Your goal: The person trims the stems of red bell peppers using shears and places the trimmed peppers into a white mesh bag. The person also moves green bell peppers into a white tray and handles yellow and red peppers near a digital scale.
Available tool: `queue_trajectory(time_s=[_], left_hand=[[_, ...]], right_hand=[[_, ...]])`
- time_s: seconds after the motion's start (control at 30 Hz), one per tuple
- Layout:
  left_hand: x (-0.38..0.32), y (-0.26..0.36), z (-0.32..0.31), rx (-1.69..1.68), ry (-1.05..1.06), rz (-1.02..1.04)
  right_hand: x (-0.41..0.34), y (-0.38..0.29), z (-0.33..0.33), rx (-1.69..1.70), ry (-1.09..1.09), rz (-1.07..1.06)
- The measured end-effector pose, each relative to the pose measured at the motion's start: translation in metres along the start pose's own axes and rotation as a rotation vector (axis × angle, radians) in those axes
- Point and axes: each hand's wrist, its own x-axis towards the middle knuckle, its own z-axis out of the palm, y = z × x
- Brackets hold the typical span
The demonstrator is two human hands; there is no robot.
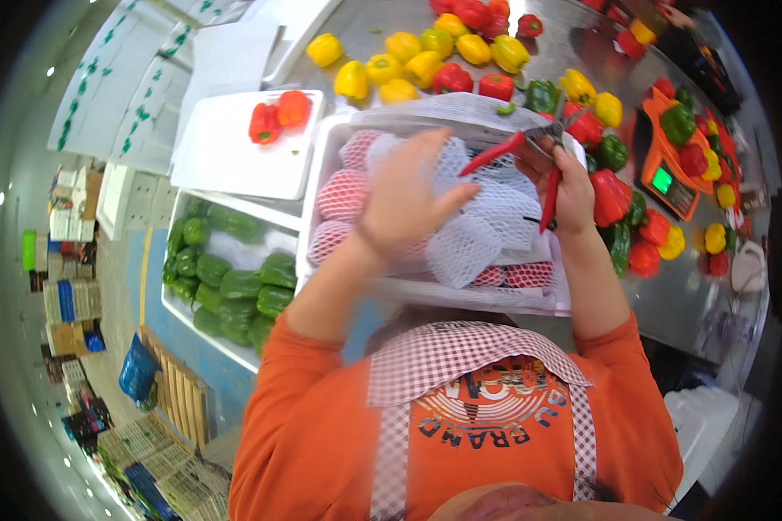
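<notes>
Before me stands a white foam box [306, 225]. Inside it are white foam net sleeves [463, 251] and red produce in white netting [343, 194]. My left hand [407, 189], blurred, is over the left half of the box with its thumb spread away from the fingers. Whether it touches the netting below cannot be seen. At the box's right side my right hand [575, 192] grips red-handled pruning shears [495, 154]. Their handles are spread apart and the metal blades point away from me. Some of the box's contents are hidden under my left hand.
Left of me, a foam box holds green bell peppers [225, 273]; above it, red peppers [279, 117] lie on a white foam lid [234, 146]. Yellow peppers [384, 68] line the metal table's [665, 299] far side. At right, mixed peppers surround an orange scale [689, 202]. Another person's hand [676, 16] shows top right.
</notes>
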Motion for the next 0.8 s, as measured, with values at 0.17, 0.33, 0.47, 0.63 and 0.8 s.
queue_trajectory(time_s=[0.17, 0.33, 0.47, 0.63, 0.8], left_hand=[[0.000, 0.008, 0.010, -0.356, -0.291, -0.304], [-0.004, 0.018, 0.018, -0.619, -0.345, -0.339], [-0.010, 0.021, 0.008, -0.403, -0.616, -0.203], [-0.030, -0.023, -0.024, -0.089, -0.848, -0.197], [-0.057, -0.039, -0.009, 0.110, -0.847, -0.159]], right_hand=[[-0.013, 0.003, 0.028, -0.028, -0.216, -0.034], [-0.026, 0.015, 0.053, -0.375, -0.423, -0.053], [-0.026, 0.009, 0.048, -0.258, -0.416, 0.148], [-0.015, 0.008, 0.031, -0.009, -0.243, 0.064], [-0.014, 0.011, 0.027, -0.280, -0.160, 0.050]])
